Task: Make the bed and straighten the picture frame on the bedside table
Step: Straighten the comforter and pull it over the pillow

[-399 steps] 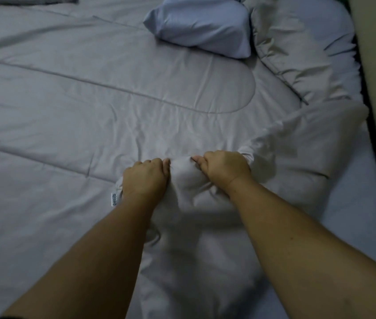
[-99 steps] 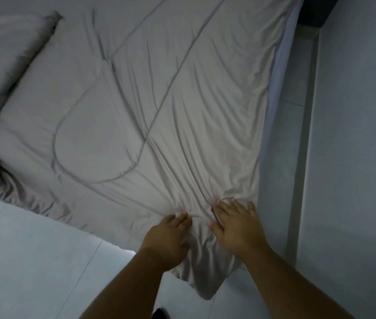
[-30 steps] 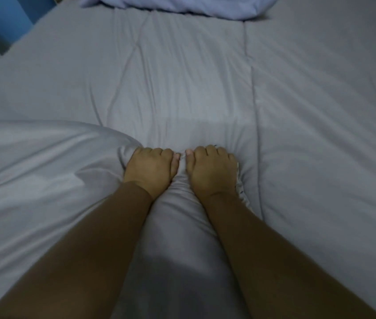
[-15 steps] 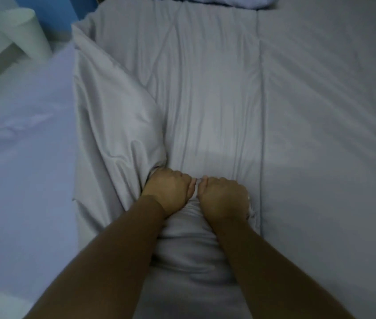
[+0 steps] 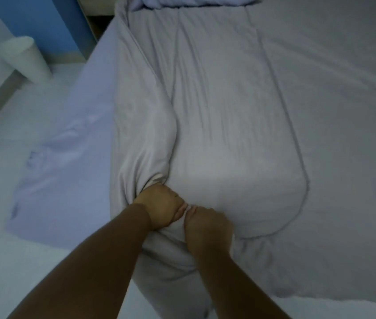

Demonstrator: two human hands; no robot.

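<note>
A grey quilted duvet (image 5: 240,116) covers most of the bed, bunched into folds at its near left corner. My left hand (image 5: 161,204) and my right hand (image 5: 207,225) sit side by side there, both gripping the gathered corner of the duvet. A lilac fitted sheet (image 5: 74,143) lies bare to the left of the duvet. A pale blue pillow (image 5: 194,0) shows at the top edge. No picture frame or bedside table is in view.
A white bin (image 5: 27,57) stands on the pale floor at the upper left, beside a blue wall (image 5: 44,21). The near edge of the bed drops to white floor (image 5: 320,309) at the bottom.
Both hands have pulled the gripped duvet corner toward me and to the left edge region. The folded-over flap has narrowed and more of the lilac sheet shows on the left.
</note>
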